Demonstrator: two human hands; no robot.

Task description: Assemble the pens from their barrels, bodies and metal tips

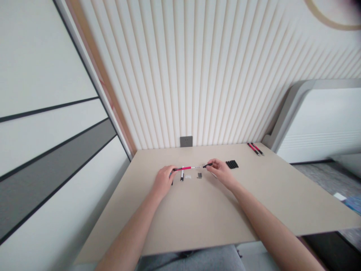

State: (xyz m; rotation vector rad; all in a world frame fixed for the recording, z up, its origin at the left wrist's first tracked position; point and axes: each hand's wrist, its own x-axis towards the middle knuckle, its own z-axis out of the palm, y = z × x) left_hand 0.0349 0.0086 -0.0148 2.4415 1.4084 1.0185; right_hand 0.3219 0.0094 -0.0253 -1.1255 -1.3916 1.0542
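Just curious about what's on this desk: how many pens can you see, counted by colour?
Pink-and-black pen: 1
Red-and-black pens: 2
White-and-black pen: 1
Total: 4

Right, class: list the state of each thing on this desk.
Pink-and-black pen: held level above the desk, between both hands.
Left hand: gripping its pink end.
Right hand: gripping its black end.
Black sticks: lying side by side.
Two red pens: lying together at the far edge.
White-and-black pen: lying flat.
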